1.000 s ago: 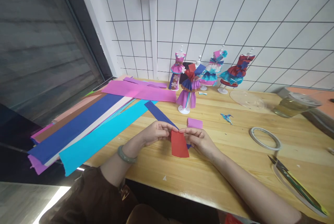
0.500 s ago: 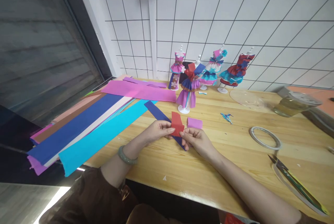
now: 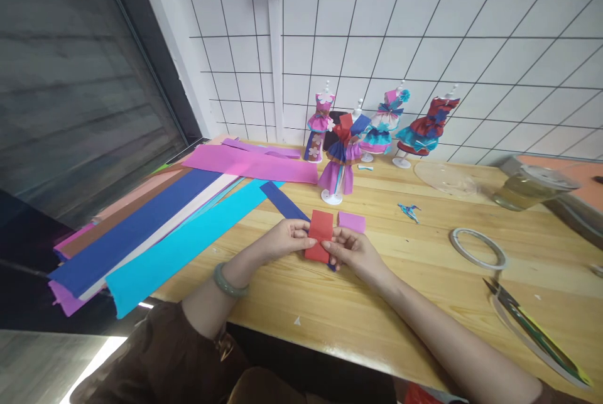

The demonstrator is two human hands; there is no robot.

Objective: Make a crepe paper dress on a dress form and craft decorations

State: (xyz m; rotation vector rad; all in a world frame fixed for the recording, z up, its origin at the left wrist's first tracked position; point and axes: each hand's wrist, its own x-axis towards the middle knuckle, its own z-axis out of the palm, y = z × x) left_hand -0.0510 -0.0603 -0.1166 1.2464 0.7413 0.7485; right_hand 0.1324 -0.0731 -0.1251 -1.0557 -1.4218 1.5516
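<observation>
A small red piece of crepe paper (image 3: 322, 225) is pinched between both hands, just over the table. My left hand (image 3: 293, 237) grips its left edge with thumb and fingers; my right hand (image 3: 351, 247) pinches the right edge, thumb on the front. Beneath and behind it lies a dark blue paper strip (image 3: 284, 200), partly covered by the hands. A small purple paper piece (image 3: 352, 222) rests just beyond my right hand. Farther back stands a mini dress form (image 3: 340, 178) dressed in red, blue and purple paper.
Long coloured paper strips (image 3: 188, 222) spread over the left side. Three more dressed forms (image 3: 381, 127) stand by the gridded wall. On the right are a tape roll (image 3: 479, 249), scissors (image 3: 537, 332), and a cup of liquid (image 3: 534, 187). A twisted blue scrap (image 3: 409, 212) lies mid-table.
The red paper has been straightened between my hands: it was tilted and bent, and now hangs as an upright rectangle, slightly lower. My hands have barely shifted.
</observation>
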